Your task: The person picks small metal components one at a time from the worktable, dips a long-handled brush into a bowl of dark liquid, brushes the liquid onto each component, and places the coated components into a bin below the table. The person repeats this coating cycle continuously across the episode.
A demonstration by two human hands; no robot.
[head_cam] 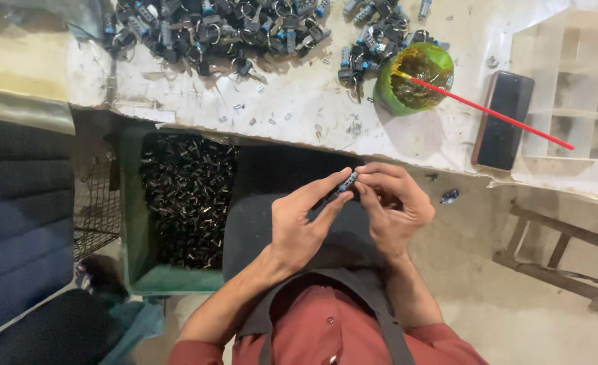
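Small cylindrical lock part (348,181), metal with a blue band, sits pinched between the fingertips of both hands above the person's lap. Left hand (300,226) clamps it with thumb and forefinger; right hand (393,206) curls its fingers closed around the other end. Below the left hand, a green bin (170,278) holds a heap of dark, shiny metal pieces. On the scuffed white table (299,111) lie a tangled pile of locks with rings (218,30), a green bowl (414,78) of yellowish grease with a red stick (495,115), and a dark phone (505,122).
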